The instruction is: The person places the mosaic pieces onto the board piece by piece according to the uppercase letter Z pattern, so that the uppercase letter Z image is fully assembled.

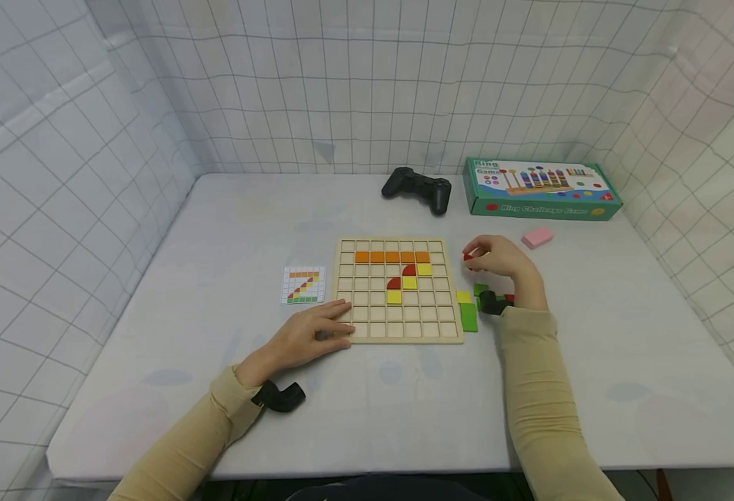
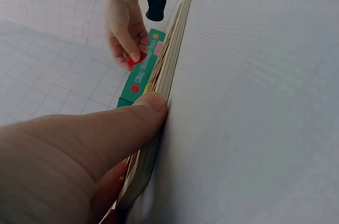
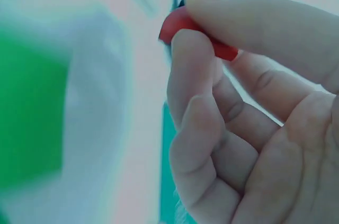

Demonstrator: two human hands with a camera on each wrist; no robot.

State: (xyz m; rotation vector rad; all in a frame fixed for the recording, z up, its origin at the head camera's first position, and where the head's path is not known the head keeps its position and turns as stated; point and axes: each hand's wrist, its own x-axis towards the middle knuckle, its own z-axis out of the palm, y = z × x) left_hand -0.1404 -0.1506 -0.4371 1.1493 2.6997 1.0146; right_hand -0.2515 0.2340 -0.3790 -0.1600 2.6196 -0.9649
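From the head view, a left hand (image 1: 310, 335) lies with fingers extended over the left edge of a wooden grid board (image 1: 423, 313). A pattern card (image 1: 303, 285) sits just left of the board. Orange squares (image 1: 392, 257) form a row on it. Near its upper right corner, a right hand (image 1: 495, 256) pinches a red piece (image 1: 467, 257).

From the left wrist, the left thumb touches the board's side.

From the right wrist, thumb and fingertip grip the curved red piece; a green shape (image 3: 32, 113) blurs at left.

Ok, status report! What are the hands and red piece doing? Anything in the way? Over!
Right hand pinching red piece, right of the board. Left hand touching board's near-left corner. Possibly in the way: left hand, overlapping edge squares.
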